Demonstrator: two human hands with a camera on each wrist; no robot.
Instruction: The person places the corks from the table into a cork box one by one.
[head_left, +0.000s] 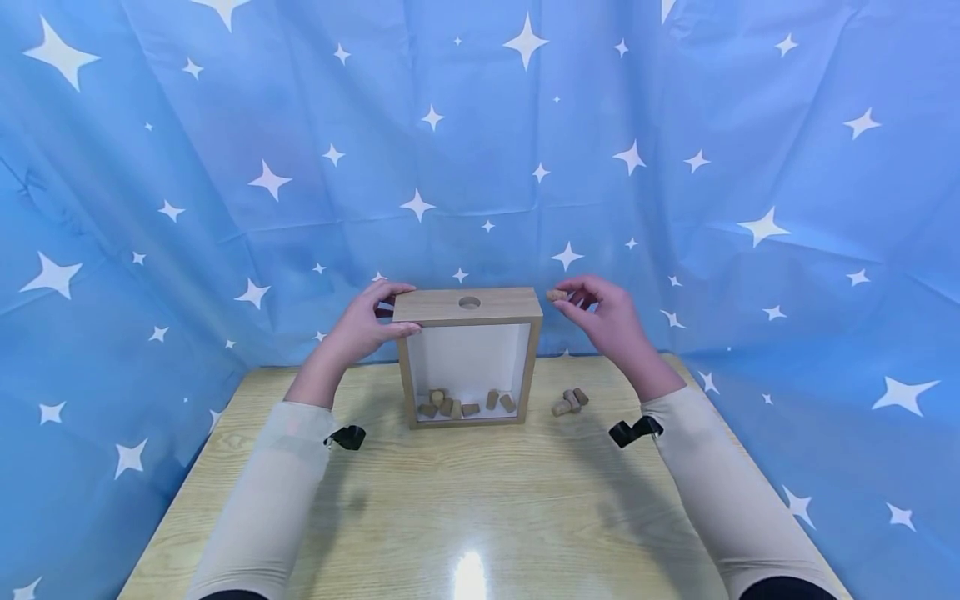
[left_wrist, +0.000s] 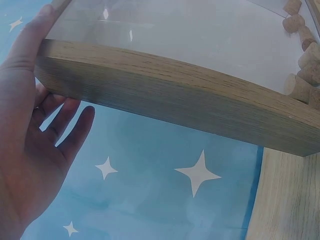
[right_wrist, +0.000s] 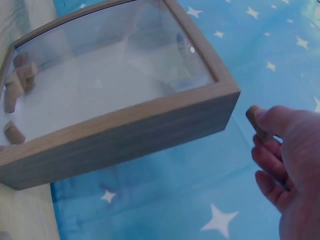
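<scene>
A wooden shadow box [head_left: 468, 308] with a clear front and a round hole in its top stands upright on the table. Several corks [head_left: 456, 408] lie along its bottom behind the pane. My left hand [head_left: 360, 327] grips the box's upper left corner, thumb on the front edge and fingers behind. Just right of the top right corner, my right hand [head_left: 604, 310] pinches a single cork [right_wrist: 257, 120] between thumb and fingers, apart from the box.
A small pile of corks [head_left: 572, 402] lies on the wooden table [head_left: 480, 492] to the right of the box. Behind the table hangs a blue curtain [head_left: 480, 150] with white stars, close to the back of the box.
</scene>
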